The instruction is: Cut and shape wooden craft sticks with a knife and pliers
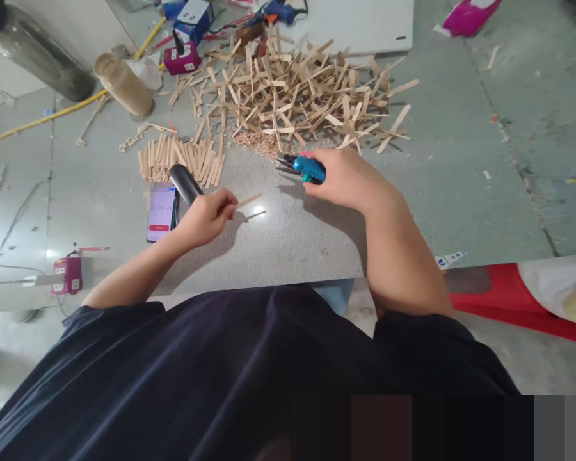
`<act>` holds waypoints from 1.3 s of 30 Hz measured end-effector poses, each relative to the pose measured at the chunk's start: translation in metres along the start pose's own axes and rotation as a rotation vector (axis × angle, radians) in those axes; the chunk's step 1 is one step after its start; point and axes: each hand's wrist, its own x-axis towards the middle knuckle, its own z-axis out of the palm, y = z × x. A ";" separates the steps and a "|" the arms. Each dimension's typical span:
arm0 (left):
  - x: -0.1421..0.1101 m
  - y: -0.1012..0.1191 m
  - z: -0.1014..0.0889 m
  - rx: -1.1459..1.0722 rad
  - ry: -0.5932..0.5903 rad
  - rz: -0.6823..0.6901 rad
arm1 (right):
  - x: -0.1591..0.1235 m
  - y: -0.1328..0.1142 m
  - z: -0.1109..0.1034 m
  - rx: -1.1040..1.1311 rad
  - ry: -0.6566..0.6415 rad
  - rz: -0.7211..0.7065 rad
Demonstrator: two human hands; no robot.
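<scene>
Between the fingers of my left hand [210, 214] is a thin wooden craft stick [249, 200], its free end pointing right above the grey table [288, 253]. My right hand [343, 176] is closed round blue-handled cutters [303, 168]; their dark jaws are parted and point left, apart from the stick. Just beyond the jaws lies a heap of small wood chips [262, 142]. Short sticks [182, 157] lie in a row beyond my left hand. Behind the chips spreads a large loose pile of craft sticks [288, 96].
A phone [159, 214] and a black cylindrical object [186, 182] lie beside my left wrist. Farther back are a jar [123, 83], a dark bottle [38, 54], a purple power adapter [182, 59], a blue glue gun [281, 11] and a white board [360, 25]. A yellow cable [52, 118] crosses the left side.
</scene>
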 end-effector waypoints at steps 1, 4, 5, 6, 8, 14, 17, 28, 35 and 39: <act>-0.009 0.001 0.006 0.002 -0.018 0.000 | 0.001 0.000 0.004 -0.021 -0.012 -0.017; -0.021 -0.005 0.020 0.029 -0.032 0.005 | 0.003 0.003 0.013 -0.074 -0.049 -0.050; -0.021 -0.009 0.024 0.043 -0.029 0.008 | 0.003 0.004 0.016 -0.087 -0.066 -0.052; -0.019 -0.013 0.027 0.058 -0.024 0.013 | 0.004 0.006 0.018 -0.097 -0.077 -0.050; -0.015 -0.020 0.032 0.089 -0.018 0.026 | 0.005 0.009 0.020 -0.109 -0.088 -0.044; -0.008 -0.022 0.035 0.201 -0.062 0.048 | 0.005 0.014 0.018 -0.067 -0.076 -0.020; -0.013 -0.018 0.031 0.260 -0.104 0.050 | 0.002 0.007 0.018 -0.019 -0.010 -0.023; -0.076 0.023 0.019 0.621 -0.224 0.208 | -0.009 -0.048 0.050 0.177 -0.037 -0.026; -0.091 0.012 0.039 0.650 -0.123 0.373 | -0.023 -0.094 0.086 0.066 -0.169 0.026; -0.091 0.000 0.047 0.593 -0.078 0.367 | -0.023 -0.103 0.092 -0.028 -0.249 0.070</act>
